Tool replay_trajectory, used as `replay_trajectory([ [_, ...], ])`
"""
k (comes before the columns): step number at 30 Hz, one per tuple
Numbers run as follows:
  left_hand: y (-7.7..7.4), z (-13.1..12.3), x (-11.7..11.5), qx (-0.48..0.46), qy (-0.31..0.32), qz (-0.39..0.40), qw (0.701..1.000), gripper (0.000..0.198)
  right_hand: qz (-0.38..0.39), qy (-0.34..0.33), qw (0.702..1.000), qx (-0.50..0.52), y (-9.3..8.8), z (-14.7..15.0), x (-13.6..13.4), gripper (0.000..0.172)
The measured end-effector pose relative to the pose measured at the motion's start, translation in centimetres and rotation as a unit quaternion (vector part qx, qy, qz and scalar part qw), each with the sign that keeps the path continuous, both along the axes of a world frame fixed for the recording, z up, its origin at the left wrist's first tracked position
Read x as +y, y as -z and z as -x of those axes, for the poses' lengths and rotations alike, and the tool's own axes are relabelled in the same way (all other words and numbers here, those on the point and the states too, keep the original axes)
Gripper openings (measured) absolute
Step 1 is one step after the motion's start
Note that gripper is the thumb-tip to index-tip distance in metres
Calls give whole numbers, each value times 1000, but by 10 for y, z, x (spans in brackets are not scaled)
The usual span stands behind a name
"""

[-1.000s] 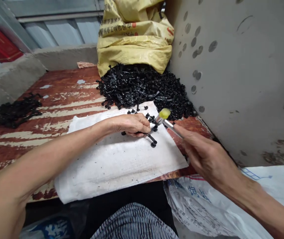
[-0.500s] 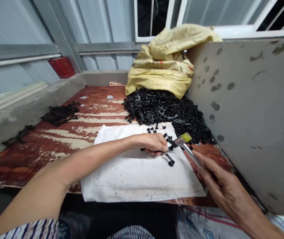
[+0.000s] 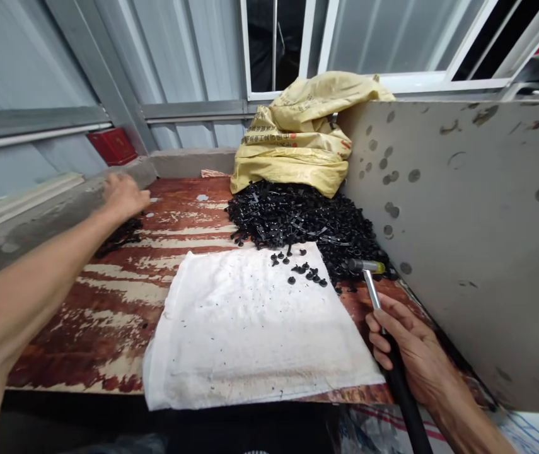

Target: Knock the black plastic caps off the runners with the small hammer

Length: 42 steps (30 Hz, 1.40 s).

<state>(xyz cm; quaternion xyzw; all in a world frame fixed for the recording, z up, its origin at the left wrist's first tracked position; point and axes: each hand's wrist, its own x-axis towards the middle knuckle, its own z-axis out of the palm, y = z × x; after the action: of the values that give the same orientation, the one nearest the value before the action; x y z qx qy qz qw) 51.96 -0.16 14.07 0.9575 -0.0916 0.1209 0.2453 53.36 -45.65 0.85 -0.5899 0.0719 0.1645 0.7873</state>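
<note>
My right hand (image 3: 404, 350) grips the black handle of a small hammer (image 3: 373, 280) with a yellow-tipped metal head, held low by the right edge of a white cloth (image 3: 250, 328). My left hand (image 3: 125, 195) is stretched far to the left, above a small heap of black plastic strips (image 3: 120, 234) on the worn red board (image 3: 113, 302). Its fingers are blurred and curled downward. Several loose black caps (image 3: 304, 272) lie on the cloth's far corner. A big pile of black plastic parts (image 3: 297, 217) lies behind the cloth.
A yellow sack (image 3: 302, 135) slumps over the back of the big pile. A grey spotted panel (image 3: 463, 227) walls off the right side. A concrete ledge (image 3: 37, 214) runs along the left, with a red box (image 3: 112, 145) behind it.
My left hand left the cloth and swung far left to the small heap, taking the black strip off the cloth. The hammer dropped lower and to the right. The view tilted up.
</note>
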Motion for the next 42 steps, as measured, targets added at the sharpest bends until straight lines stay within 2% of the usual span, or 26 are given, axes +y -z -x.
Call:
replay_trajectory([
  [2,25,-9,-37,-92,-79,-24,992,42,-2,0,1000,-1,1,0,-1,54],
  [3,41,-14,-62,-125,-108,-46,985,31,-4,1,1000,-1,1,-1,-1,55],
  [4,56,-17,-90,-146,-112,-53,982,20,-6,2,1000,0,1,-1,-2,55],
  [5,70,-21,-119,-151,-88,-66,982,13,-12,6,1000,2,2,-1,-2,56],
  [7,90,-25,-174,-124,74,-155,977,22,-31,21,999,4,2,-2,-4,55],
  [8,95,-28,-198,-107,148,-190,965,23,-41,32,999,3,2,-2,-4,53],
  [9,98,-31,-217,-88,195,-206,955,25,-50,44,998,0,3,-2,-5,51],
  [11,97,-43,-241,-59,227,-210,949,27,-60,65,996,-10,3,-3,-5,48],
  [17,89,-90,-275,-45,164,-249,953,25,-78,103,991,-26,4,-5,-1,52],
  [21,99,-99,-308,8,231,-232,945,25,-95,120,988,-30,4,-5,-2,54],
  [23,105,-102,-319,22,225,-222,948,26,-107,129,985,-31,5,-4,-3,54],
  [28,107,-126,-315,12,142,-204,969,25,-144,137,980,-8,6,-4,-7,56],
  [32,108,-148,-312,-4,86,-242,966,29,-155,132,979,3,8,-4,-8,57],
  [34,111,-155,-317,4,58,-250,966,34,-159,134,978,6,9,-4,-9,57],
  [37,117,-156,-330,-12,25,-266,964,52,-161,134,978,8,13,-3,-12,55],
  [39,120,-152,-339,-56,33,-291,955,62,-162,125,979,8,16,-3,-14,52],
  [42,121,-145,-347,-76,81,-294,949,61,-162,111,981,7,23,-3,-17,50],
])
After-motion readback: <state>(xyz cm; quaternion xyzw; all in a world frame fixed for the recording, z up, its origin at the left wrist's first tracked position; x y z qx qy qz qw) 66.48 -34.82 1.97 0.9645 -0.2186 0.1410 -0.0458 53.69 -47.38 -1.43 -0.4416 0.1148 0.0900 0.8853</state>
